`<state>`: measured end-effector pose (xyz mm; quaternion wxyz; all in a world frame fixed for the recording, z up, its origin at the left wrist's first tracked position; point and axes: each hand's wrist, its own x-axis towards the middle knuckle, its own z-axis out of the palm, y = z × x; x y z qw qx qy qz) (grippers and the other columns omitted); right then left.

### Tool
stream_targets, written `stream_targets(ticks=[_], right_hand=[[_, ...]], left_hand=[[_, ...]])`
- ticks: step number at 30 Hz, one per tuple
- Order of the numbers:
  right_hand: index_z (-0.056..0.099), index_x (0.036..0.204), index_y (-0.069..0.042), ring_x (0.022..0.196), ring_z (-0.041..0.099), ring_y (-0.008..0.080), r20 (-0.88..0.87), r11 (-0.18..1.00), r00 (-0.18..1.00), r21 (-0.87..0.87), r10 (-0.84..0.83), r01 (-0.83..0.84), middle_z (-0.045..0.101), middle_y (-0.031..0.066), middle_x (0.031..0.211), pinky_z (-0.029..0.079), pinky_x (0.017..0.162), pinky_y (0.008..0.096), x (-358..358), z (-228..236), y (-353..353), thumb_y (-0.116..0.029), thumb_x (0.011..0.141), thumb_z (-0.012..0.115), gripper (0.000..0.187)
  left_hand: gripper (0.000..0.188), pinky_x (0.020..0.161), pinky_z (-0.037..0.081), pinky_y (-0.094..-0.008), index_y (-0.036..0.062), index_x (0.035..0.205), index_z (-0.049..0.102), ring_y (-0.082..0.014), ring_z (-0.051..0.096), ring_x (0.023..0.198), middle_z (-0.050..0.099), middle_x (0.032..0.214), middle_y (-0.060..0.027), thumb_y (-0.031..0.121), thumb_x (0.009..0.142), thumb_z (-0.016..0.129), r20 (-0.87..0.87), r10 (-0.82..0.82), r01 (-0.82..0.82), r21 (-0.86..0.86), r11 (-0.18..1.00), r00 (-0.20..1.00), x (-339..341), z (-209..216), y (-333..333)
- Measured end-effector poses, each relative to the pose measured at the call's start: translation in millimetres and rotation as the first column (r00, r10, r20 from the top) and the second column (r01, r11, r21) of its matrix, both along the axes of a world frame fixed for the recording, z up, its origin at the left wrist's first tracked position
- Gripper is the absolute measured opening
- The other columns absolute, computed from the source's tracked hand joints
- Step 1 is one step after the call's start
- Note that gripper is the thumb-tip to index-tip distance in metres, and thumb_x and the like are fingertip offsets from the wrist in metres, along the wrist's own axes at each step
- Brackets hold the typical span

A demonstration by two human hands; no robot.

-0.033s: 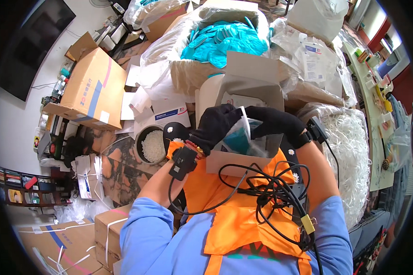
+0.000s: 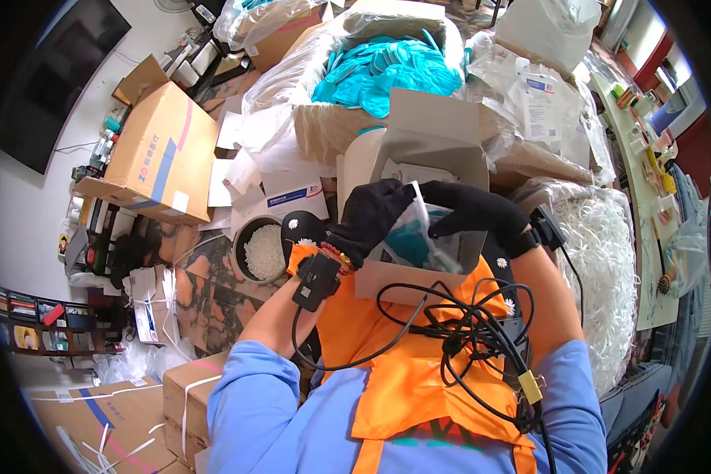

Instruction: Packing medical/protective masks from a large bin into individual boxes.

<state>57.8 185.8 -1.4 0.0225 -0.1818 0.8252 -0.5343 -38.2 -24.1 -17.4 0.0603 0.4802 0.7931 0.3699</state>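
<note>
Over an open carton [image 2: 434, 118] in front of me, my left hand [image 2: 375, 213], in a black glove, is closed on the left side of a clear plastic bag [image 2: 415, 209]. A teal item shows through the bag [image 2: 408, 243]; its kind is hard to make out. My right hand [image 2: 478, 209], also black-gloved, grips the bag's right edge between finger and thumb. Where the fingertips meet the plastic is partly hidden. White packets [image 2: 419, 173] lie inside the carton behind my hands.
Ahead stands a plastic-lined box [image 2: 316, 130] heaped with teal round pads [image 2: 395, 71]. A bowl of white pellets [image 2: 265, 251] is at left, near a tall brown carton [image 2: 162, 150]. A bag of white shreds [image 2: 584, 268] stands at right. Coiled black cable [image 2: 470, 340] hangs over my orange apron.
The bag's upper edge has shifted slightly left and its front spreads a little wider. My hands stay in nearly the same place.
</note>
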Motion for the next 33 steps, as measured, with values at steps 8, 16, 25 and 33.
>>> stream_targets(ticks=[8,16,25,33], right_hand=[[0.067,0.103,-0.002,0.085,0.066,0.0274,-0.051,0.795,0.881,0.408,-0.471,0.449,0.069,0.0158,0.090,0.050,0.078,0.0369,3,-4,-32,-0.023,0.082,0.068,0.030],[0.065,0.102,-0.004,0.092,0.063,0.0350,0.038,0.766,0.806,0.341,-0.590,0.544,0.066,0.0179,0.096,0.050,0.080,0.0421,1,-26,-17,-0.027,0.071,0.077,0.041],[0.063,0.109,-0.004,0.095,0.063,0.0358,-0.112,0.788,0.866,0.372,-0.487,0.491,0.065,0.0190,0.098,0.050,0.083,0.0421,15,-32,-31,-0.031,0.069,0.080,0.051],[0.067,0.105,0.000,0.089,0.065,0.0291,0.181,0.784,0.779,0.330,-0.600,0.526,0.067,0.0175,0.099,0.050,0.079,0.0357,18,-28,-19,-0.028,0.082,0.071,0.037]], left_hand=[[0.024,0.079,0.050,-0.0348,0.0000,0.105,0.062,-0.0338,0.063,0.092,0.065,0.099,-0.0171,0.006,0.082,0.061,0.297,0.053,-0.101,0.147,0.984,0.954,-5,-15,4],[0.078,0.096,0.045,-0.0414,0.0032,0.135,0.041,-0.0357,0.056,0.114,0.057,0.122,-0.0214,0.012,0.066,0.076,-0.008,0.195,-0.194,-0.149,0.970,0.981,13,-8,3],[0.021,0.082,0.049,-0.0328,0.0049,0.095,0.071,-0.0250,0.064,0.091,0.067,0.103,-0.0128,0.022,0.085,0.065,0.392,0.136,-0.175,0.066,0.982,0.910,11,-1,13],[0.027,0.082,0.049,-0.0331,0.0038,0.105,0.066,-0.0232,0.063,0.094,0.067,0.101,-0.0121,0.013,0.081,0.070,0.354,0.236,-0.271,0.053,0.961,0.905,8,-13,11]])
